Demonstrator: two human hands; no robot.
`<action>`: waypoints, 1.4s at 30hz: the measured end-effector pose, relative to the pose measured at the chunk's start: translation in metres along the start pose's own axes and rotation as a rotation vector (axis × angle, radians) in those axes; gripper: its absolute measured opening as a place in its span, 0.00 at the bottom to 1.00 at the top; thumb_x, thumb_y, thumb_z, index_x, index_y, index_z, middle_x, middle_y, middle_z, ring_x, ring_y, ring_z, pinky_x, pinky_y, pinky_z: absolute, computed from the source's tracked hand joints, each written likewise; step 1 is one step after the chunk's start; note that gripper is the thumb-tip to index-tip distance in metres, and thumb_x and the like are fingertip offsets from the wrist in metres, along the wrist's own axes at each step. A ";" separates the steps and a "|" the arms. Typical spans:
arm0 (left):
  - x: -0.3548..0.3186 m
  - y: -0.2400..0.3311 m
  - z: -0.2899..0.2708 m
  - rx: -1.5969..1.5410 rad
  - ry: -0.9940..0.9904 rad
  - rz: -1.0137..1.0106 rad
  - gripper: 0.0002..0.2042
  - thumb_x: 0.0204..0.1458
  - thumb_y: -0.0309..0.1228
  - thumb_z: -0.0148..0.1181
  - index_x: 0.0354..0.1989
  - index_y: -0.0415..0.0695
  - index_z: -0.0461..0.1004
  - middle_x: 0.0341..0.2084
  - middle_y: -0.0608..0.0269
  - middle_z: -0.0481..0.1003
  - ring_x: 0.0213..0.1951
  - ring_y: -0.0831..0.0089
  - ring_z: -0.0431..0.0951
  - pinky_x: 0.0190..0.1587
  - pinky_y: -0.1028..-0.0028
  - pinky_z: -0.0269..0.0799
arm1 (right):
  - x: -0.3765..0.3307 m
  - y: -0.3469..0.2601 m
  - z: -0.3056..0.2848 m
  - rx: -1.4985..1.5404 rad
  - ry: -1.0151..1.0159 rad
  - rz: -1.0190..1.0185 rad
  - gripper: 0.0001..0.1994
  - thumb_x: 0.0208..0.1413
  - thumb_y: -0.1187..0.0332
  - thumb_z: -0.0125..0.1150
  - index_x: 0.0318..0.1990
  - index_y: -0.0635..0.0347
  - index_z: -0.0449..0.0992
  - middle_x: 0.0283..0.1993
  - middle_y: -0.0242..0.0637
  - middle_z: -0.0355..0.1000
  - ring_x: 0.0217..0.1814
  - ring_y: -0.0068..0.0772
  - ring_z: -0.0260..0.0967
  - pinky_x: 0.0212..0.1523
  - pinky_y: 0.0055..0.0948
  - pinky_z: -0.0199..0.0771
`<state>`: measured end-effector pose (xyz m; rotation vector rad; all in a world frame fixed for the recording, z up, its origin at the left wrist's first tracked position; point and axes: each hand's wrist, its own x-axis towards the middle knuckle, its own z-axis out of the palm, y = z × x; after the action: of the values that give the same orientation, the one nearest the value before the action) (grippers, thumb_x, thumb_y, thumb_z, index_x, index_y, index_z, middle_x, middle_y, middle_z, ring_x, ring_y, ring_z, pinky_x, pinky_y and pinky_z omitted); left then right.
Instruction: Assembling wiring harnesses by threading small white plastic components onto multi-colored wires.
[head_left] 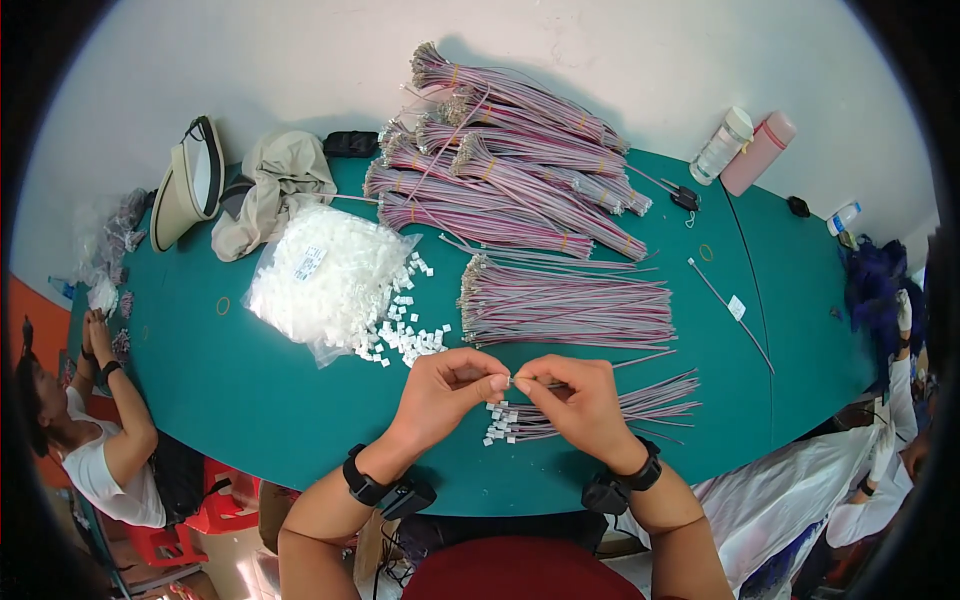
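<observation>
Thin pink-and-grey wire [560, 381], pinched in our right hand [580, 405] above the green table [250, 390], meets the small white plastic connector [507, 380] gripped in our left hand [445, 385], so we should align them squarely and press gently.

bag of connectors [325, 285] left | wire bundles [510, 170] behind (stacked) | bottles [745, 150] perhaps far right

Matt teal cloth-like table cover [280, 400], glossy clear plastic bag [325, 285] of small white plastic connector housings [405, 335], smooth pink-grey plastic-insulated wire bundles [570, 305] with metal-looking tips, crumpled beige cloth [280, 185], translucent plastic bottle [722, 145], matt pink plastic flask [760, 152], black wrist straps.
</observation>
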<state>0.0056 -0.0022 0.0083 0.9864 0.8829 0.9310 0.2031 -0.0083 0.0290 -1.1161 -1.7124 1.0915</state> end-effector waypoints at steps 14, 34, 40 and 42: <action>-0.003 -0.003 0.002 0.040 0.024 0.007 0.05 0.54 0.22 0.63 0.38 0.35 0.78 0.30 0.60 0.79 0.32 0.77 0.79 0.38 0.78 0.76 | -0.002 0.004 0.009 -0.128 0.060 -0.148 0.03 0.52 0.78 0.64 0.35 0.65 0.78 0.26 0.34 0.75 0.22 0.17 0.66 0.21 0.18 0.62; 0.000 -0.002 -0.001 0.046 0.035 -0.018 0.06 0.55 0.23 0.62 0.39 0.35 0.77 0.32 0.60 0.79 0.33 0.78 0.78 0.39 0.78 0.75 | 0.003 -0.004 -0.002 -0.062 -0.025 -0.012 0.04 0.55 0.74 0.64 0.32 0.65 0.78 0.23 0.31 0.74 0.21 0.16 0.66 0.22 0.19 0.64; 0.003 -0.009 -0.002 0.014 -0.028 -0.034 0.06 0.55 0.24 0.62 0.38 0.35 0.77 0.30 0.61 0.79 0.32 0.78 0.78 0.38 0.79 0.74 | 0.002 0.001 -0.022 -0.162 -0.125 0.052 0.04 0.54 0.72 0.64 0.33 0.64 0.78 0.23 0.35 0.74 0.19 0.21 0.66 0.21 0.21 0.65; 0.004 -0.008 -0.003 0.031 0.003 -0.055 0.05 0.55 0.24 0.62 0.38 0.35 0.77 0.30 0.61 0.79 0.32 0.78 0.78 0.37 0.79 0.74 | 0.003 0.002 -0.025 -0.210 -0.128 0.018 0.04 0.55 0.71 0.64 0.34 0.63 0.78 0.21 0.38 0.72 0.17 0.27 0.66 0.20 0.25 0.64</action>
<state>0.0063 0.0001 -0.0007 0.9825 0.9249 0.8753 0.2256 0.0006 0.0352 -1.2138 -1.9571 1.0311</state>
